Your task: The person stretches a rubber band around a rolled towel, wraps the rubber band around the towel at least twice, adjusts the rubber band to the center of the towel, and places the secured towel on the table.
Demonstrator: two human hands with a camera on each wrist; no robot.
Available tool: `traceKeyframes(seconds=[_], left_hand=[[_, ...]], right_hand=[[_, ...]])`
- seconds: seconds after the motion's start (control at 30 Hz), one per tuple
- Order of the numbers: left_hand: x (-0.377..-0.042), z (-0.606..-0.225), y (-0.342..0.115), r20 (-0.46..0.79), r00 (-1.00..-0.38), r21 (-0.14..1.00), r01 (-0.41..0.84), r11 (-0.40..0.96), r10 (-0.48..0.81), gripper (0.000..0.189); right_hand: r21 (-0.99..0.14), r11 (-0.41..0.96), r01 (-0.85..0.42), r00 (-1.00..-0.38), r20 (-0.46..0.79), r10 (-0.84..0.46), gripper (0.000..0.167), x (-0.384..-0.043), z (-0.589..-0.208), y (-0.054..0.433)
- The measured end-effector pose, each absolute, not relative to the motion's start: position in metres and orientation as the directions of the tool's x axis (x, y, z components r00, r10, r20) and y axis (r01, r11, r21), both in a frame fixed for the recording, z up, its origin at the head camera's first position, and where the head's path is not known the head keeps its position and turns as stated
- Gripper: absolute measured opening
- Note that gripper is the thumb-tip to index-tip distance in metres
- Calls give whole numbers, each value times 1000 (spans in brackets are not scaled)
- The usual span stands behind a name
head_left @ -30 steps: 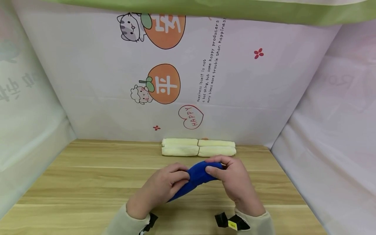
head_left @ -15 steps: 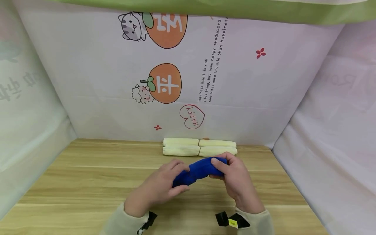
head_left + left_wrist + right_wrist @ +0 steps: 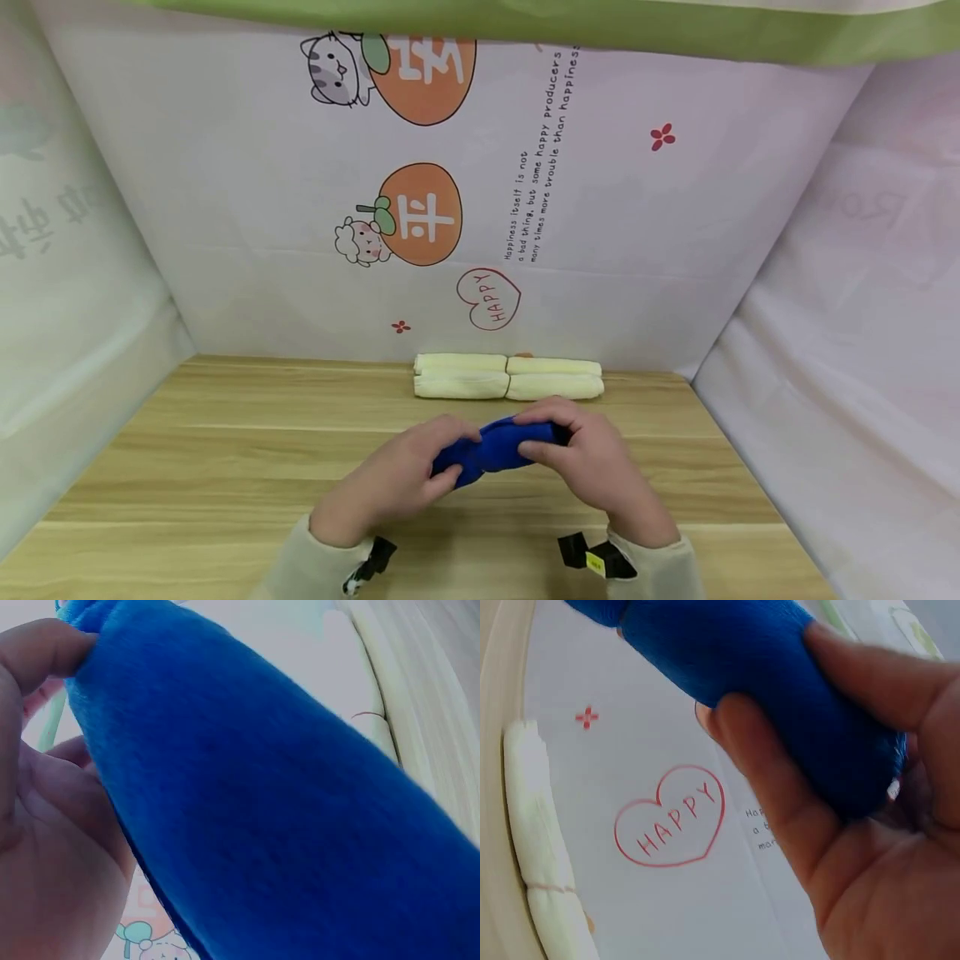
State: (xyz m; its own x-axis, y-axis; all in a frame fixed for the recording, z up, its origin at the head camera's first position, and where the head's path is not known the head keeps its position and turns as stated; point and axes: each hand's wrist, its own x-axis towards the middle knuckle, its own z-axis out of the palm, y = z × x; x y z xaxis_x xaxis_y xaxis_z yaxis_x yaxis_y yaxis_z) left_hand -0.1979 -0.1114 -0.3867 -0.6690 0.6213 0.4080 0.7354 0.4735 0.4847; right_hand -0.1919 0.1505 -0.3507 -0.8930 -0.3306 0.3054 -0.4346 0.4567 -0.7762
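Observation:
A rolled blue towel (image 3: 504, 446) with a fuzzy surface is held above the table between both hands, pinched narrow near its middle. My left hand (image 3: 405, 471) grips its left part, thumb on the near side and fingers over the top. At the other end, my right hand (image 3: 588, 454) holds the roll between thumb and fingers. The right wrist view shows the thumb and fingers on either side of the blue roll (image 3: 780, 697), with a narrow waist farther along. In the left wrist view, the towel (image 3: 255, 795) fills the middle and hides part of the left hand.
Two pale yellow rolled towels (image 3: 461, 385), each tied round the middle with a thin band, lie side by side at the back of the wooden table (image 3: 262, 433). A printed white cloth (image 3: 600, 208) rises behind them, and white cloth walls stand on both sides.
The left hand's thumb and fingers have opened, then closed again round the roll. The right hand has shifted its hold, and its end of the towel sits slightly lower than half a second ago.

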Motion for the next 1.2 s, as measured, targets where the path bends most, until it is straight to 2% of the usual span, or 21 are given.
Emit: traceKeyframes(seconds=[0.2, 0.37, 0.47, 0.7, 0.83, 0.97, 1.1, 1.2], left_hand=[[-199, -387, -110, 509, -566, 410, 822, 396, 648, 27], [-199, -390, -104, 613, -511, 369, 859, 354, 602, 16], [-198, -390, -101, 634, -498, 371, 867, 333, 591, 10], [-195, -389, -102, 584, -497, 341, 868, 361, 642, 11], [-194, -388, -105, 493, -531, 374, 844, 384, 689, 16], [-194, -386, -108, 445, -595, 414, 799, 435, 669, 8], [-194, -386, -105, 483, -625, 388, 781, 490, 613, 25], [-195, -386, -101, 501, -621, 368, 783, 501, 603, 28]], right_hand=[[-888, 400, -229, -972, 182, -151, 18, -190, -349, 149], [-953, 255, -163, -982, 132, -134, 18, -189, -347, 147], [-976, 154, -151, -980, 129, -149, 20, -187, -346, 144], [-997, 21, -76, -989, 72, -131, 20, -184, -341, 130], [-999, 26, -43, -998, 42, -39, 17, -185, -341, 125], [-996, 74, -58, -998, 60, 28, 19, -188, -343, 126], [-999, 25, -45, -999, 45, 6, 24, -190, -347, 128], [-1000, -7, -17, -998, 17, -57, 27, -191, -349, 129]])
